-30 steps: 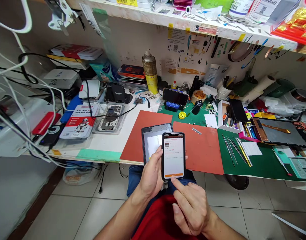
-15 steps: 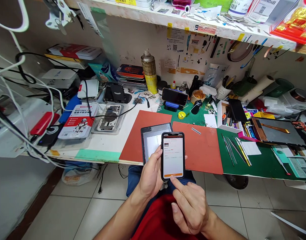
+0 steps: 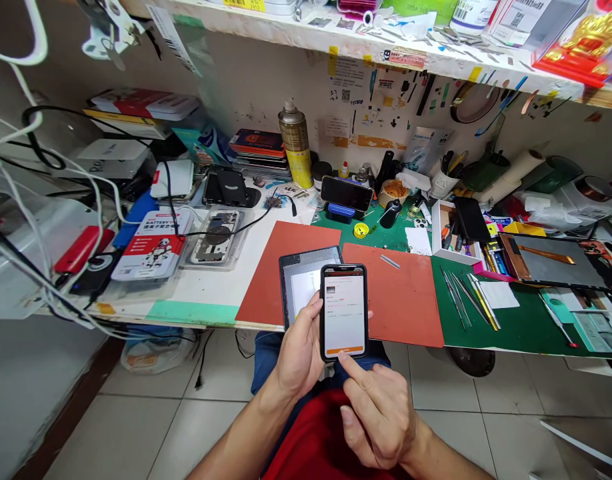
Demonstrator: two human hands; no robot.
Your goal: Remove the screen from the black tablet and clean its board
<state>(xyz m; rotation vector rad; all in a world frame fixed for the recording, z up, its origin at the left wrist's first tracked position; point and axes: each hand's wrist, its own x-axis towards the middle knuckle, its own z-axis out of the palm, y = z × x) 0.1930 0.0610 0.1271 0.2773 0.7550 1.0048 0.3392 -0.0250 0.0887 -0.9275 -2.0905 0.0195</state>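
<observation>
A smartphone (image 3: pixel 345 313) in a dark case rests in my left hand (image 3: pixel 300 347), which is wrapped round its left side and back, with fingertips showing at the right edge. Its lit screen is mostly white, with an orange bar at the bottom. My right hand (image 3: pixel 379 410) holds nothing. Its index finger points at the lower edge of the screen, at the orange bar, while the other fingers are partly curled and the thumb stands apart. Behind the phone, a tablet-like panel (image 3: pixel 287 267) with a dark frame lies on the reddish-brown mat (image 3: pixel 266 280), partly hidden.
A second mat (image 3: pixel 406 300) bears a small metal strip (image 3: pixel 390 261). To its right lie several tweezers (image 3: pixel 466 297). A propped phone (image 3: pixel 347 193) and a spray can (image 3: pixel 295 147) stand behind. An opened phone (image 3: pixel 216 237) and tangled white cables (image 3: pixel 16 207) are at left.
The whole view has shifted slightly, so the bench appears a little further left. Both hands and the phone keep almost the same pose.
</observation>
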